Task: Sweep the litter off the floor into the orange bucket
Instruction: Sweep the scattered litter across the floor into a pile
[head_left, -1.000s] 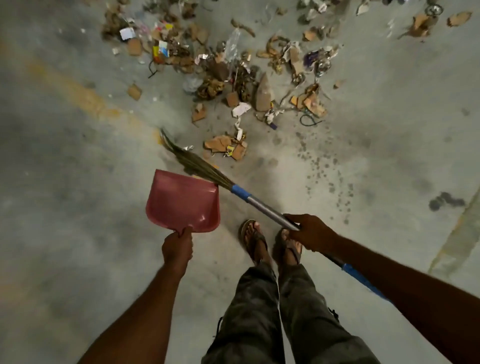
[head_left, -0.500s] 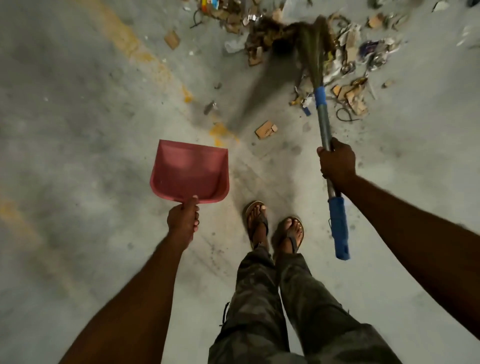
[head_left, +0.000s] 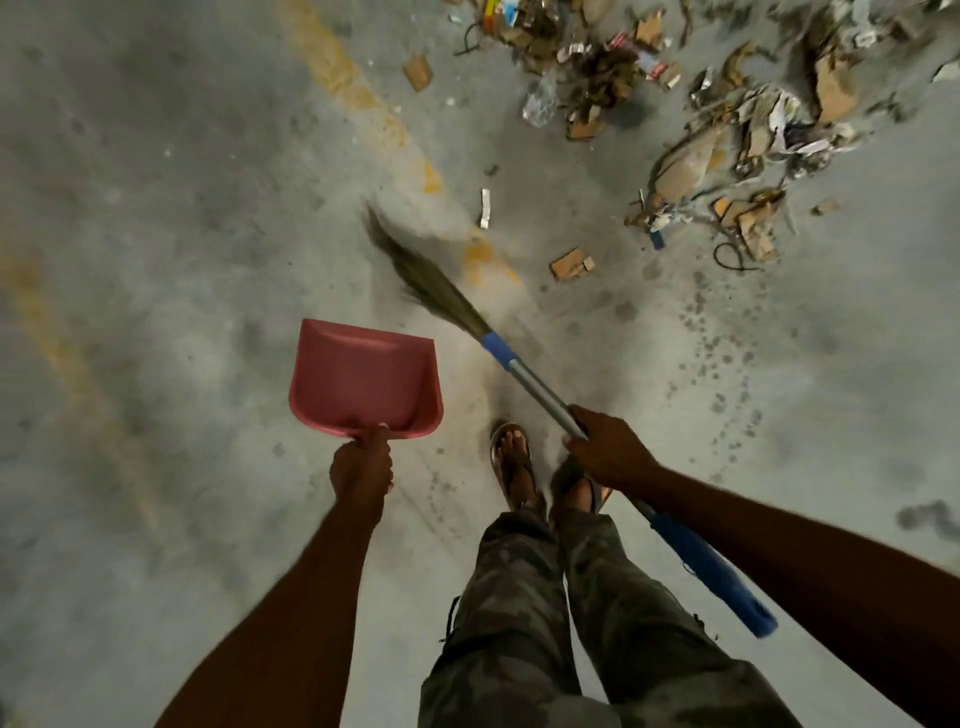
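Currently, across the floor (head_left: 156, 208), the litter (head_left: 727, 130) lies heaped well beyond the dustpan (head_left: 363, 379) and to its right. It is loose cardboard and paper, probably light and easily scattered. The broom (head_left: 535, 384) passes right of the dustpan. Its bristles look soft, and the right hand (head_left: 608, 452) grasps its rigid shaft. The left hand (head_left: 362, 467) grips the dustpan's rear edge. No orange bucket is in view.

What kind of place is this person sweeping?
Probably a warehouse, garage or workshop, though that is a guess. It has a bare, stained concrete floor, a worn yellow painted line across it, and a heap of cardboard and packaging litter.
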